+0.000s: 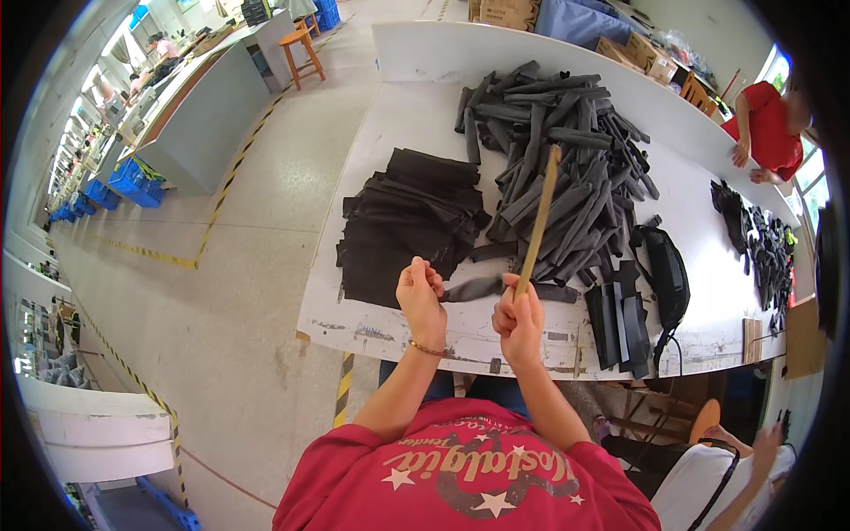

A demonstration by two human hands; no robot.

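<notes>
Two heaps are lying on the white table: grey fabric tubes behind, flat black pieces left of them. Near the table's front edge, I'm pinching a grey strip in my left hand, while my right hand is fisting a wooden stick.

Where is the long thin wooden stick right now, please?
In the head view, the long thin wooden stick rises from the right hand, slanting over the grey fabric tube pile.
</notes>
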